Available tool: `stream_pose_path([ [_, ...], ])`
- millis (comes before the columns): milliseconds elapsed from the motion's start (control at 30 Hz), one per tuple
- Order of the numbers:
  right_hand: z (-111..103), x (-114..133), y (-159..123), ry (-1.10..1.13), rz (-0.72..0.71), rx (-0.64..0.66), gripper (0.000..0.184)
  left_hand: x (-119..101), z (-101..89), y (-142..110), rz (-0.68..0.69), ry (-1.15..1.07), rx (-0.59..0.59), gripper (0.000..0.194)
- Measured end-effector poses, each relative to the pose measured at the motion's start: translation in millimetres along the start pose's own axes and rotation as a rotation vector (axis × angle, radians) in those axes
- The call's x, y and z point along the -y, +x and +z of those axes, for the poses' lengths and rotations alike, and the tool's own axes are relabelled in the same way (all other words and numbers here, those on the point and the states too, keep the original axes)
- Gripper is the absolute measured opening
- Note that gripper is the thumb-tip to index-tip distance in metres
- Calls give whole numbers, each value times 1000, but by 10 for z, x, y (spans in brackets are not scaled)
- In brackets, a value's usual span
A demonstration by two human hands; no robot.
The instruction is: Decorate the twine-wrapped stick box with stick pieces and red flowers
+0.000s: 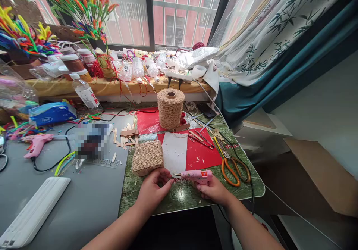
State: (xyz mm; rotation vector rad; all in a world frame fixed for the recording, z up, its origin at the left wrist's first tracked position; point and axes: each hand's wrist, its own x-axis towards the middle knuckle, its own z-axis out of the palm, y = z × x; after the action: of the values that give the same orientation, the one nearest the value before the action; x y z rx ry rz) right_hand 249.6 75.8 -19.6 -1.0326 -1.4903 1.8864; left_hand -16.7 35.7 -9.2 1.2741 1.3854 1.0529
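Note:
My right hand (214,190) grips a pink glue gun (195,175) near the table's front edge, with its nozzle pointing left. My left hand (153,190) is closed in a pinch just left of the nozzle, holding something too small to make out. It sits right below a small block wrapped in jute twine (147,158), which has little pale pieces stuck on its top. A big spool of jute twine (170,108) stands upright behind, on a red and white mat (200,155).
Orange-handled scissors (233,168) lie right of the glue gun. Wooden sticks (127,134) are piled left of the spool. A second pink glue gun (36,143) and a white flat case (30,212) lie on the grey table at left. Bottles and pipe-cleaner flowers crowd the windowsill.

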Motion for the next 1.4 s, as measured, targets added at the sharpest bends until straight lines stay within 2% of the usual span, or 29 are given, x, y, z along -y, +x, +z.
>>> stream_pose_path([
  [200,-94,-113,25,153,-16,13,45,-7,-84,-97,133,224,33,19],
  [300,-107,-97,35,186,-30,37,46,36,-128,-95,157,219,44,22],
  [467,-116,-111,23,174,-28,43,48,98,-130,-61,120,175,17,25],
  [600,-122,-145,16,149,-31,36,47,112,-113,-64,152,187,-49,22],
  [700,-123,-150,15,156,-33,47,44,99,-113,-82,225,228,-88,21],
  [833,-115,-137,12,165,-33,45,39,61,-144,-114,374,323,-2,21],
  [933,-104,-121,11,182,-53,57,35,-2,-166,-114,529,474,61,22],
  [1033,-93,-95,10,207,-62,72,30,-84,-138,-66,609,680,6,25],
  [1133,-82,-70,7,224,-55,78,29,-142,-60,22,622,793,-61,34],
  [1267,-83,-87,8,212,-37,56,34,-162,37,128,605,781,-48,30],
  [1400,-99,-134,15,195,-30,51,36,-162,47,171,560,758,-8,25],
])
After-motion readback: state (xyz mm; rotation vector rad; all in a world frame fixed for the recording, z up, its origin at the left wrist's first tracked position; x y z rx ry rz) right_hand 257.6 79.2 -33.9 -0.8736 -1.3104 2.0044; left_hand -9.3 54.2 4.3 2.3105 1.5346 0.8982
